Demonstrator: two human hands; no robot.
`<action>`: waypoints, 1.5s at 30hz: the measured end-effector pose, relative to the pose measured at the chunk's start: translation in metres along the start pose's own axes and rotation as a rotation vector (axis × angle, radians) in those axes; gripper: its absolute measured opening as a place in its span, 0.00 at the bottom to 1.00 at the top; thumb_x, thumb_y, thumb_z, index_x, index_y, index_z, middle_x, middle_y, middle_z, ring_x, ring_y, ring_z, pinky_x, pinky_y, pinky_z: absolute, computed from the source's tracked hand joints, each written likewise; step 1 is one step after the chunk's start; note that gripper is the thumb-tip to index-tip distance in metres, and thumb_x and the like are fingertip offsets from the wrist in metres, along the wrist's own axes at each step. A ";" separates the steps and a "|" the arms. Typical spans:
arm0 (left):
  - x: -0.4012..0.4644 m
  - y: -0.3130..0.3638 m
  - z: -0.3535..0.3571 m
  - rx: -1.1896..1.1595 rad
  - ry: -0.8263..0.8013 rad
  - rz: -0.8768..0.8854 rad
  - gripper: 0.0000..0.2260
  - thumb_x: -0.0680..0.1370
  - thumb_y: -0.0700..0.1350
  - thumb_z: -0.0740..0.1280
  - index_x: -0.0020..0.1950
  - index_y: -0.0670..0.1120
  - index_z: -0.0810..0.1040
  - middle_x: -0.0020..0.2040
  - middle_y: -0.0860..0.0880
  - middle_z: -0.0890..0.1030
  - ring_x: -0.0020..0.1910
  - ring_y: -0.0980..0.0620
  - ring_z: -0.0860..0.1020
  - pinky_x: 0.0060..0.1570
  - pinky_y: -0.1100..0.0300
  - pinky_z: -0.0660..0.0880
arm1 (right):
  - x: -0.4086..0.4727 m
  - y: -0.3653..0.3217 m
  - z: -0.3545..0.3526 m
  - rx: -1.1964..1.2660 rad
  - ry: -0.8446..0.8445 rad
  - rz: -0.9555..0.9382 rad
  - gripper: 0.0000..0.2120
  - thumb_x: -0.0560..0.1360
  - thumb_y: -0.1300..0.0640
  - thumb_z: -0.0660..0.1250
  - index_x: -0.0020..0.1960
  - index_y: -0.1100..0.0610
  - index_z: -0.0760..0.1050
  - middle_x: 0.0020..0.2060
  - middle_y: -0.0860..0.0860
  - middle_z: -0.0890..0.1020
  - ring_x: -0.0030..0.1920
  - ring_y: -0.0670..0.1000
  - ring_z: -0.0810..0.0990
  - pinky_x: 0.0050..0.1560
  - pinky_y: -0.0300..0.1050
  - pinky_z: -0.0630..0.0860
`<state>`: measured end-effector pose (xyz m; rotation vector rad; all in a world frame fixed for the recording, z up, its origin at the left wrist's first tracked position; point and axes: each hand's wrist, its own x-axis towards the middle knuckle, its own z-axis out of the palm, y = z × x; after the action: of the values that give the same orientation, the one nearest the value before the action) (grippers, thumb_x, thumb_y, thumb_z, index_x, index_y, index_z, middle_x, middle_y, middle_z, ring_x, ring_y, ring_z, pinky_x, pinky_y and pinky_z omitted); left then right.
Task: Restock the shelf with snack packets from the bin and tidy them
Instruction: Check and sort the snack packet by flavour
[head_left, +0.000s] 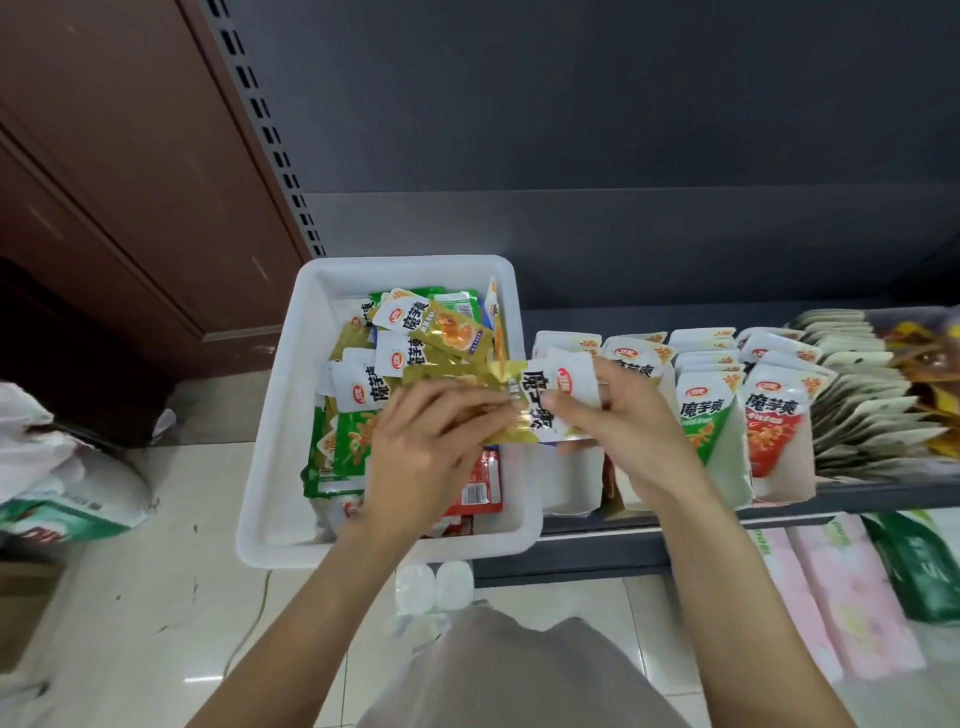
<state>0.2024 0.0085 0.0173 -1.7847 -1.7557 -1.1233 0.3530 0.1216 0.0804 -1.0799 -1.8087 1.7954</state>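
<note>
A white plastic bin (280, 415) rests on the left end of the dark shelf (597, 540), filled with loose green, gold and red snack packets (431, 327). Both hands hold a small stack of gold-and-white packets (535, 400) sideways above the bin's right edge. My left hand (431, 447) grips the stack's gold end. My right hand (623, 421) grips its white end. To the right, upright rows of white-topped packets (769, 415) stand on the shelf in green and red kinds.
Fanned pale packets (862, 395) and dark yellow ones (930, 358) fill the shelf's right end. Pink tissue packs (841, 592) lie on the lower level. A white sack (62, 467) sits on the tiled floor at left, beside a brown wooden cabinet (104, 156).
</note>
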 end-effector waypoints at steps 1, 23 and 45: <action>0.003 0.007 0.006 -0.011 -0.036 0.026 0.17 0.73 0.38 0.71 0.59 0.52 0.78 0.56 0.55 0.79 0.53 0.49 0.75 0.51 0.55 0.72 | -0.005 0.002 -0.013 -0.056 0.039 -0.044 0.08 0.74 0.60 0.69 0.52 0.54 0.77 0.42 0.48 0.84 0.41 0.47 0.83 0.33 0.42 0.80; 0.006 0.081 0.115 0.083 -0.750 -0.263 0.18 0.78 0.55 0.63 0.66 0.52 0.73 0.61 0.51 0.70 0.64 0.53 0.66 0.63 0.60 0.66 | 0.063 0.048 -0.107 -1.375 0.148 -0.361 0.13 0.77 0.60 0.62 0.60 0.53 0.73 0.50 0.54 0.81 0.49 0.58 0.80 0.40 0.44 0.68; -0.060 -0.041 -0.002 0.314 -0.687 -0.689 0.25 0.66 0.50 0.76 0.61 0.46 0.77 0.55 0.46 0.78 0.56 0.42 0.74 0.57 0.47 0.71 | 0.041 0.064 0.061 -1.123 -0.344 -0.441 0.20 0.78 0.55 0.62 0.69 0.56 0.68 0.63 0.52 0.75 0.61 0.54 0.74 0.56 0.49 0.73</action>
<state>0.1688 -0.0260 -0.0379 -1.4864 -2.9036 -0.3654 0.2993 0.1035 0.0012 -0.5514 -3.0718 0.6442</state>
